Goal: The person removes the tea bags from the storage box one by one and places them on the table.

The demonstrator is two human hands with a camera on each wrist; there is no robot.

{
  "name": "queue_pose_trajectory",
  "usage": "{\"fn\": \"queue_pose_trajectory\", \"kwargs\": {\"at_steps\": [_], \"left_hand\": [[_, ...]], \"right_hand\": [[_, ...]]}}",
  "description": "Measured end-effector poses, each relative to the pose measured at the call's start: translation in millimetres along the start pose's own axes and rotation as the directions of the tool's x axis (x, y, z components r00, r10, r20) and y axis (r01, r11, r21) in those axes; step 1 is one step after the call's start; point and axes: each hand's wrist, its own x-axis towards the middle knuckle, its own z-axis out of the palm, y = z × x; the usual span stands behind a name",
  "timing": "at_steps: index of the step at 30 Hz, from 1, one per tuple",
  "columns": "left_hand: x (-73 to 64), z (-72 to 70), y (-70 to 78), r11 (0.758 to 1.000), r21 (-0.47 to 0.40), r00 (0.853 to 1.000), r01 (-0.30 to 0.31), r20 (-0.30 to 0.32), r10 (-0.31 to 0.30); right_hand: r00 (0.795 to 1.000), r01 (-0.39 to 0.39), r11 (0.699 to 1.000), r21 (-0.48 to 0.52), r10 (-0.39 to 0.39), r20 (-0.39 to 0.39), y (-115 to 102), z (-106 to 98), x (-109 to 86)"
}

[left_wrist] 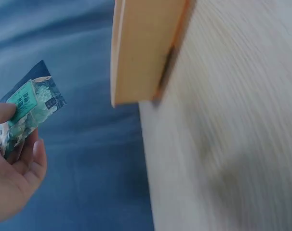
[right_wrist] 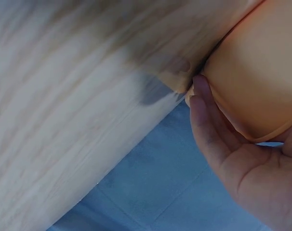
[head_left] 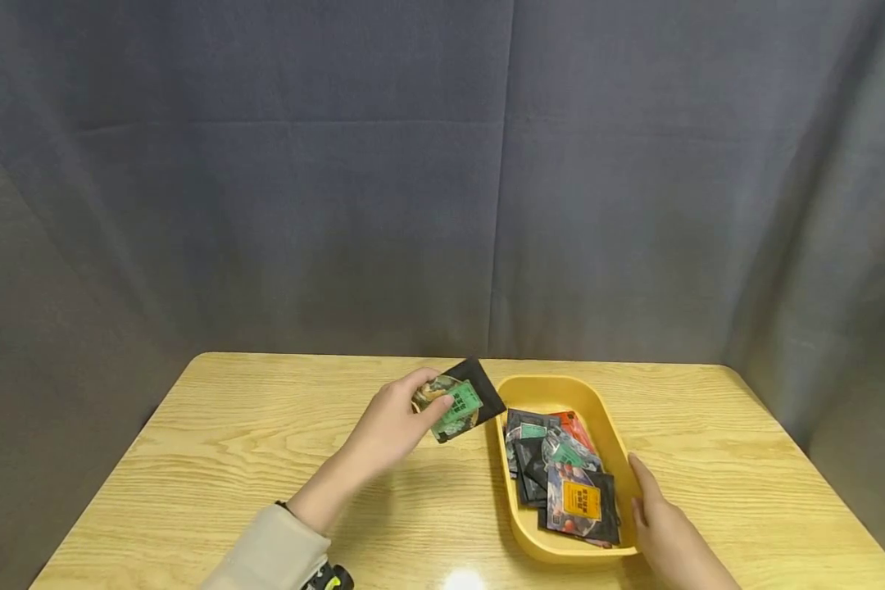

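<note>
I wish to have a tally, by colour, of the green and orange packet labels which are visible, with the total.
Green labels: 3 (1 on the packet in the left hand, 2 in the yellow bin)
Orange label: 1 (in the bin)
Total: 4 visible; overlapping packets may hide others.

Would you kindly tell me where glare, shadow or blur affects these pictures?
Head view: white glare on the table at the bottom edge, soft shadow left of the yellow tray; left wrist view: the table grain is blurred, and the curtain looks bluer than in the head view; right wrist view: grain smeared too, with a dark patch, probably shadow, beside the tray.
</note>
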Motion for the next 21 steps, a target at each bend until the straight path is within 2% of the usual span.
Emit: {"fn": "queue_pose_trajectory", "kwargs": {"at_steps": [5, 14, 21], "left_hand": [[0.8, -16.0, -22.8, 0.998, -0.032, 0.997, 0.053, -0.056, -0.055], [-7.3, -59.1, -70.0, 0.987, 0.022, 0.983, 0.161, -0.093, -0.159], [-8.9, -86.9, -108.0, 0.973, -0.090, 0.964, 0.213, -0.141, -0.224]], "right_hand": [[1.000, 0.009, 1.000, 0.006, -0.009, -0.009, -1, 1, 0.5], [1.000, 0.010, 1.000, 0.021, -0.009, -0.013, -3, 5, 0.9], [1.000, -0.014, 1.000, -0.004, 0.014, -0.006, -2, 3, 2.3]]}}
